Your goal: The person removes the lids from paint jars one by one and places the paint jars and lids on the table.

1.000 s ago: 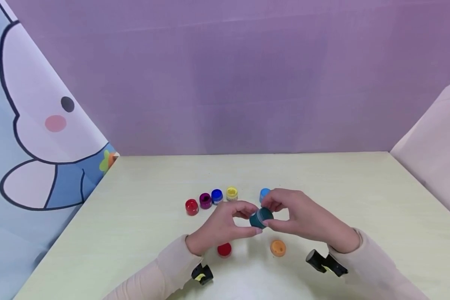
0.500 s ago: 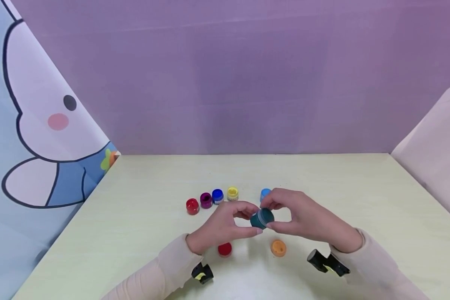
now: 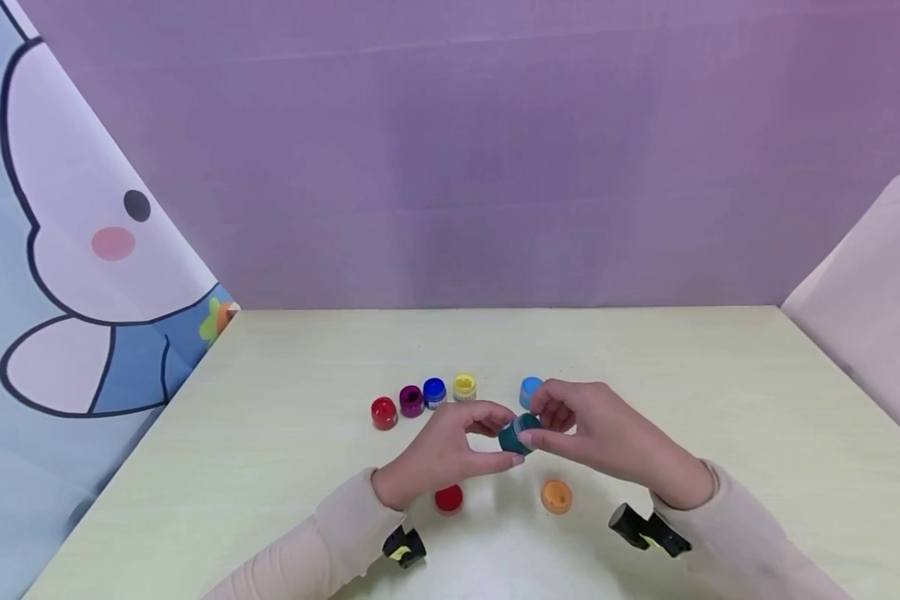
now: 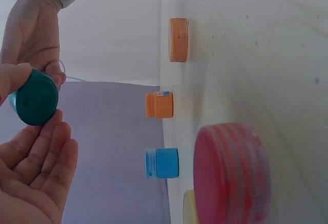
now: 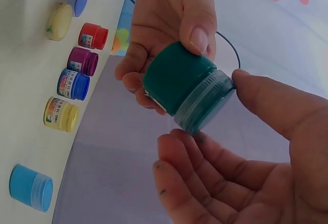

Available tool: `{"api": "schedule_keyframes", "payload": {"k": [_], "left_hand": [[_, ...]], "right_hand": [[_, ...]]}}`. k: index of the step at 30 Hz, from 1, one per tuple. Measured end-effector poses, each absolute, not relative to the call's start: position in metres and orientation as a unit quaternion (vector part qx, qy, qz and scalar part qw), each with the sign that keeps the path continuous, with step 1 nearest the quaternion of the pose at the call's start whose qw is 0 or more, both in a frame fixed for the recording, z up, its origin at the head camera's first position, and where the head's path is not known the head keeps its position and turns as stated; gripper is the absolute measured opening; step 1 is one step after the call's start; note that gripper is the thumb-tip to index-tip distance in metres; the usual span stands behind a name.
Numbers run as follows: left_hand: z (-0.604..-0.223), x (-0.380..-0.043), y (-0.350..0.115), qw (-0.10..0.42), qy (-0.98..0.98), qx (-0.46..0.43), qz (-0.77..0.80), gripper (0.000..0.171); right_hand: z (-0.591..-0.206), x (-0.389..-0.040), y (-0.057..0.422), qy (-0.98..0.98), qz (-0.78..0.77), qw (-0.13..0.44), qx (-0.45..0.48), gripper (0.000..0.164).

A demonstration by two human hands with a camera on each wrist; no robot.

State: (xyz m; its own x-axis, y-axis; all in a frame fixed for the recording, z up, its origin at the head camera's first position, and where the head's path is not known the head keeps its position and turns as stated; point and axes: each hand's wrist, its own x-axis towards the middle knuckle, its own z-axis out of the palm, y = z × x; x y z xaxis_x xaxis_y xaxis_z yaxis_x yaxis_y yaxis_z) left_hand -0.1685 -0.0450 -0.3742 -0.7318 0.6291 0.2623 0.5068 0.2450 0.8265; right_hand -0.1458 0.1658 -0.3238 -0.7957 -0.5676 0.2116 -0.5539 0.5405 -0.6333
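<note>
A teal-green paint jar (image 3: 510, 439) is held up above the table, tilted, in front of the person. My left hand (image 3: 446, 450) grips its body, thumb on the near side and fingers round the far side. The clear ribbed lid (image 5: 205, 101) faces my right hand (image 3: 607, 433). In the right wrist view, that thumb touches one edge of the lid and the fingertips meet the opposite edge. The lid sits on the jar's mouth. Below the hands lie a red lid (image 3: 448, 499) and an orange lid (image 3: 557, 496).
Open red (image 3: 384, 413), purple (image 3: 411, 402) and yellow (image 3: 464, 387) jars stand behind the left hand with a blue jar (image 3: 434, 393). A light blue jar (image 3: 530, 392) and an orange jar (image 4: 160, 105) stand farther right. More lids, including a yellow lid (image 5: 60, 21), lie nearer.
The right thumb has shifted up and left across the lid, and the right fingers have curled in a little. The left hand and the jar stay almost in place.
</note>
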Motion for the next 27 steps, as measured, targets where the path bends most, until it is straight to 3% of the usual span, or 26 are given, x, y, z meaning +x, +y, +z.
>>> {"api": "schedule_keyframes", "payload": {"k": [8,14,20,27], "left_hand": [[-0.3747,-0.1684,-0.0451,0.061,0.779,0.364,0.507,0.027],[-0.3738,-0.1678,-0.0457,0.057,0.774,0.367,0.513,0.028],[-0.3733,-0.1683,-0.0456,0.052,0.771,0.372,0.515,0.027],[-0.3733,-0.1678,-0.0457,0.053,0.774,0.366,0.514,0.027]], "right_hand": [[-0.3212,-0.1454,0.1679,0.861,-0.354,-0.012,-0.365,0.021],[-0.3210,-0.1454,0.1694,0.841,-0.357,-0.044,-0.404,0.030],[-0.3211,-0.1444,0.1691,0.851,-0.362,-0.074,-0.373,0.029],[-0.3193,-0.1442,0.1670,0.879,-0.359,-0.017,-0.313,0.028]]}}
